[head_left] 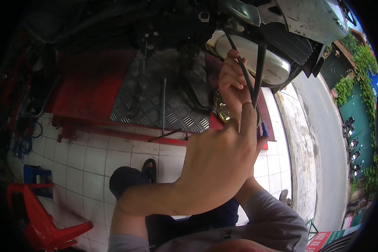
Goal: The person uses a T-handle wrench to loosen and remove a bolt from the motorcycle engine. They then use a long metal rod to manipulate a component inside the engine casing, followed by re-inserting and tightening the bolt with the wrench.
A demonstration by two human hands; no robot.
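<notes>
Close to the camera, my left hand point(218, 164) reaches across from the lower left, its fingers closed around the lower end of a bent black cable or hose point(259, 71). A small blue piece point(264, 129) sticks out by its fingertips; its kind is unclear. Farther off, my right hand point(233, 80) has curled fingers, with thumb and forefinger at the thin upper strand of the same black piece. That strand runs up to the underside of a motorcycle point(277, 69), beside its silver cover. The right wrist is partly hidden behind my left hand.
A red work stand point(86, 88) with a diamond-plate top point(151, 111) carries a T-handle wrench point(164, 101). Behind my hands sits a brass-coloured round dish point(219, 107) with small parts. A red plastic piece point(42, 222) and a blue stool point(38, 178) are at the lower left.
</notes>
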